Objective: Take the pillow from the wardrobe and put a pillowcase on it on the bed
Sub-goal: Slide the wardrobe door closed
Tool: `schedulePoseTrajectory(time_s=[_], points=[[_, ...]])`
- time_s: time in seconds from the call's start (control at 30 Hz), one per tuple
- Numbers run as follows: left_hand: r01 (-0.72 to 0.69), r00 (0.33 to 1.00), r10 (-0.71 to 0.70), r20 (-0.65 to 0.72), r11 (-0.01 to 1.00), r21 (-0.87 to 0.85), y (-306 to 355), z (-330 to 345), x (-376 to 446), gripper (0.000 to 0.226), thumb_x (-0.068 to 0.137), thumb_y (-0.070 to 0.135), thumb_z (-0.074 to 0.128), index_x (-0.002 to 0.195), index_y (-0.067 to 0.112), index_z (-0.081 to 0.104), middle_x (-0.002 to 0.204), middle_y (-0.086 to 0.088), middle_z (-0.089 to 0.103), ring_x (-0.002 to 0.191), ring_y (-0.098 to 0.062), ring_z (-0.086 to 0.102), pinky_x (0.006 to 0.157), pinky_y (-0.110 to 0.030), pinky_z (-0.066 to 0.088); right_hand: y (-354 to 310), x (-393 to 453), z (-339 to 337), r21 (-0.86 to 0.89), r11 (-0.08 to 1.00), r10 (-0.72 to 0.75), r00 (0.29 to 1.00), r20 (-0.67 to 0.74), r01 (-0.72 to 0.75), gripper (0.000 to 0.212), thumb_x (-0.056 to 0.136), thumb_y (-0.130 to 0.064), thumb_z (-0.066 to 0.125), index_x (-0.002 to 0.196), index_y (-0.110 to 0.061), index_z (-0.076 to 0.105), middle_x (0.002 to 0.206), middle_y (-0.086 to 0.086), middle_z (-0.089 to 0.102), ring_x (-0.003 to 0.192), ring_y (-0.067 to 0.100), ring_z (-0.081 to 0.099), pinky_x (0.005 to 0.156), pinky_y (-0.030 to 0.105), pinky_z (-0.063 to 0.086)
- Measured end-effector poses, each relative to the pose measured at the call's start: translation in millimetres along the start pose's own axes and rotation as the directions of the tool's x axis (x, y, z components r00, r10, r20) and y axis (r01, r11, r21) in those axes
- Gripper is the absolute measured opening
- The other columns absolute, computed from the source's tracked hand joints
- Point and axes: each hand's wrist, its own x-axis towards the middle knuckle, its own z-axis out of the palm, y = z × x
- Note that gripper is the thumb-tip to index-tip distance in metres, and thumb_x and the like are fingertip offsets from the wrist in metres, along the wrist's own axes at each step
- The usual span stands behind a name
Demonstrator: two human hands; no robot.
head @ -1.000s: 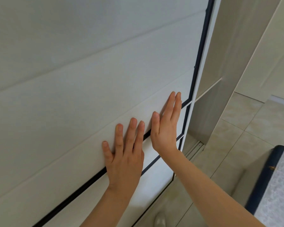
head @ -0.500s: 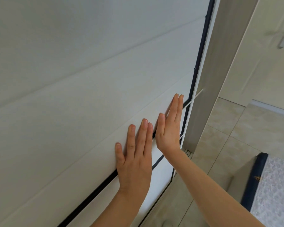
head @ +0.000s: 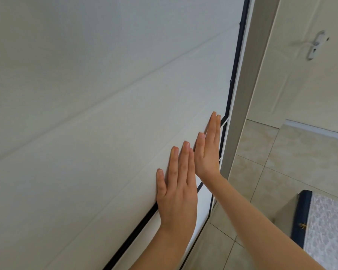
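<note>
Flatly, both hands [head: 191,178] press the white wardrobe door [head: 105,94] above a tiled floor [head: 281,168].

No readable text, label, brand or number shows anywhere.

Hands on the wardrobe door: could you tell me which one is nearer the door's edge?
The right hand, its fingertips almost at the dark frame strip; the left hand lies further in.

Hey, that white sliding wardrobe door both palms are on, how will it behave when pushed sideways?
The wardrobe door looks rigid, so it likely slides without flexing. Its smooth face offers no handle; the left hand and right hand, pressed flat, may slip. Its large size suggests weight.
</note>
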Motion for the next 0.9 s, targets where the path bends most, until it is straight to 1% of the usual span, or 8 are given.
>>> schedulePoseTrajectory(time_s=[0.23,0.37,0.43,0.5,0.67,0.73,0.83,0.9], points=[[0.007,1.0,-0.007,0.028,1.0,0.007,43,23,47,0.056,0.103,0.01,-0.001,0.157,0.018,0.015,0.165,0.0,0.009,0.15,-0.028,-0.01,0.116,-0.054,-0.014,42,54,-12,-0.018,1.0,-0.02,1.0,-0.015,0.02,0.06,0.102,-0.046,0.016,0.154,-0.02,0.0,0.164,-0.002,-0.001,0.15,0.012,-0.006,0.122,0.039,0.004],[0.014,1.0,-0.014,0.027,1.0,0.011,67,36,72,0.057,0.103,0.008,0.001,0.157,0.018,0.014,0.165,0.0,0.008,0.151,-0.028,-0.009,0.116,-0.054,-0.014,63,84,-21,-0.022,1.0,-0.021,1.0,-0.011,0.021,0.061,0.102,-0.048,0.015,0.155,-0.021,0.0,0.164,-0.005,-0.002,0.15,0.01,-0.006,0.121,0.029,0.002],[0.01,1.0,-0.011,0.02,0.999,0.033,79,42,82,0.058,0.101,0.007,0.001,0.157,0.018,0.012,0.165,-0.001,0.005,0.151,-0.029,-0.012,0.116,-0.054,-0.015,72,99,-24,-0.022,1.0,-0.014,1.0,-0.014,0.014,0.061,0.102,-0.047,0.015,0.155,-0.021,0.0,0.164,-0.003,-0.002,0.15,0.011,-0.006,0.12,0.023,0.0],[0.006,1.0,-0.007,0.016,1.0,0.031,90,48,94,0.061,0.097,0.008,0.008,0.157,0.017,0.011,0.165,-0.002,0.005,0.15,-0.029,-0.014,0.116,-0.055,-0.016,81,112,-28,-0.026,1.0,-0.008,1.0,-0.015,0.007,0.061,0.102,-0.046,0.015,0.155,-0.021,0.0,0.164,-0.001,-0.002,0.15,0.011,-0.006,0.119,0.02,-0.002],[-0.005,1.0,0.005,0.022,0.999,0.037,111,59,118,0.067,0.091,0.012,0.021,0.157,0.017,0.012,0.165,-0.002,0.008,0.15,-0.029,-0.015,0.116,-0.055,-0.017,99,138,-35,-0.028,1.0,0.004,1.0,-0.014,-0.004,0.06,0.101,-0.043,0.016,0.155,-0.02,0.0,0.164,0.001,-0.002,0.15,0.01,-0.006,0.119,0.021,-0.002],[-0.014,1.0,0.012,0.026,0.999,0.049,119,63,127,0.068,0.09,0.012,0.022,0.157,0.017,0.012,0.165,-0.002,0.007,0.15,-0.029,-0.015,0.116,-0.055,-0.016,106,148,-38,-0.024,1.0,0.011,1.0,-0.011,-0.011,0.06,0.101,-0.041,0.017,0.155,-0.02,0.0,0.164,0.001,-0.002,0.149,0.01,-0.007,0.119,0.021,-0.002],[-0.016,0.999,0.014,0.043,0.998,0.057,129,68,136,0.068,0.09,0.013,0.022,0.157,0.017,0.013,0.165,-0.003,0.007,0.15,-0.029,-0.014,0.116,-0.055,-0.016,113,160,-42,-0.023,1.0,0.014,1.0,-0.005,-0.014,0.06,0.101,-0.041,0.017,0.155,-0.021,0.0,0.164,0.0,-0.002,0.149,0.009,-0.007,0.118,0.017,-0.002],[-0.013,0.999,0.009,0.053,0.997,0.07,132,71,139,0.069,0.088,0.013,0.021,0.157,0.016,0.012,0.166,-0.003,0.006,0.151,-0.029,-0.013,0.116,-0.055,-0.015,115,164,-42,-0.021,1.0,0.003,1.0,-0.01,-0.003,0.06,0.101,-0.043,0.017,0.155,-0.021,0.0,0.164,0.001,-0.002,0.149,0.01,-0.006,0.118,0.018,-0.002]])
